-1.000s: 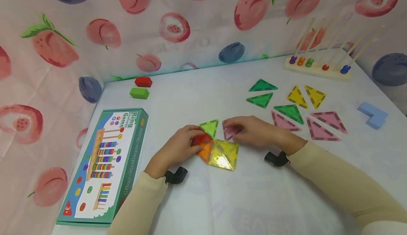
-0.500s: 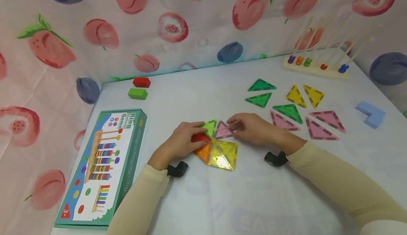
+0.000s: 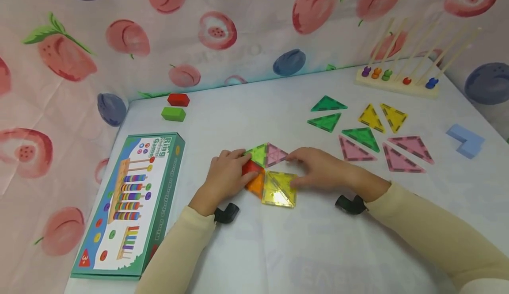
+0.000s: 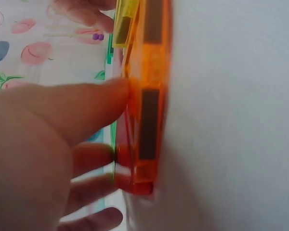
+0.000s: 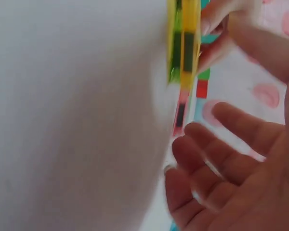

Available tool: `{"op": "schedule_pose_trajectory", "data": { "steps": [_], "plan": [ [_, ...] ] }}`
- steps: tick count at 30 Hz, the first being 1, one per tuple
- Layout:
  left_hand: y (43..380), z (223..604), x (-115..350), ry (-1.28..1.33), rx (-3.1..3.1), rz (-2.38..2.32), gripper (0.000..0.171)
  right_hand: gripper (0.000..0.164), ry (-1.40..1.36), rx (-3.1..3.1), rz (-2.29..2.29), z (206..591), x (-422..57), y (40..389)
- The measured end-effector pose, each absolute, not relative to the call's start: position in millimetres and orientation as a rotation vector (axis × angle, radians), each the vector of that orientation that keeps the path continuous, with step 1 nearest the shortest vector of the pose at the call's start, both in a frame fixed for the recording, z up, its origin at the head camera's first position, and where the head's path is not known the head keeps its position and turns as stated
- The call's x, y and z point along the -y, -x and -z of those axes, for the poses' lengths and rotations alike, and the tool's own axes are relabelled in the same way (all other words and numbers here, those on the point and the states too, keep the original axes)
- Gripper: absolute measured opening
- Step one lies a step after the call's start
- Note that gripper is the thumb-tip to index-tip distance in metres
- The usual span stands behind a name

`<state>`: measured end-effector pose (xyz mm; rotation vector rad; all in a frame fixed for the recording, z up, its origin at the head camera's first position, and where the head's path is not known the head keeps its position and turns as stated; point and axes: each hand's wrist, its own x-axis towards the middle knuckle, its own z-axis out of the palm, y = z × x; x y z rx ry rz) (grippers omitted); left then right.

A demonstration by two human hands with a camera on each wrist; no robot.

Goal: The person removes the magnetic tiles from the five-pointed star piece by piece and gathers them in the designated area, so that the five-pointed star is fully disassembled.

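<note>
Translucent triangle tiles lie edge to edge mid-table: a lime green tile [image 3: 258,154], a pink tile [image 3: 275,154], a red tile [image 3: 250,167], an orange tile [image 3: 256,185] and a yellow square [image 3: 279,189] made of two triangles. My left hand [image 3: 225,177] rests at their left side. Its thumb touches the orange tile [image 4: 151,72] while the other fingers reach the red tile [image 4: 127,180], as the left wrist view shows. On the opposite side, my right hand [image 3: 324,169] has its index fingertip at the pink tile's corner and its thumb over the yellow square's edge. Its fingers are spread and loose.
Several loose triangles, such as a green triangle [image 3: 362,138] and a pink triangle [image 3: 403,158], lie to the right. Behind them stands a peg rack [image 3: 397,86]; a blue block [image 3: 466,140] is far right. A game box [image 3: 127,205] and two blocks [image 3: 173,114] lie left.
The pink tile, pinched by the right hand a second ago, has moved left against the lime green tile. The right hand has let it go and spread its fingers.
</note>
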<state>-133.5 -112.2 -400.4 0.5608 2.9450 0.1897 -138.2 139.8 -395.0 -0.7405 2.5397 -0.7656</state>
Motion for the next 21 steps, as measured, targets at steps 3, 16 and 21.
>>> {"op": "schedule_pose_trajectory", "data": {
  "steps": [3,16,21],
  "plan": [
    [134,402,112,-0.505,-2.981,-0.165,0.06,0.085,0.82,-2.552,0.603,395,-135,131],
    [139,413,119,-0.679,-2.893,-0.454,0.051,0.072,0.905,-2.629,0.533,401,-131,133],
    [139,411,114,-0.678,-2.946,-0.452,0.048,0.078,0.93,-2.581,0.571,401,-128,138]
  ]
}}
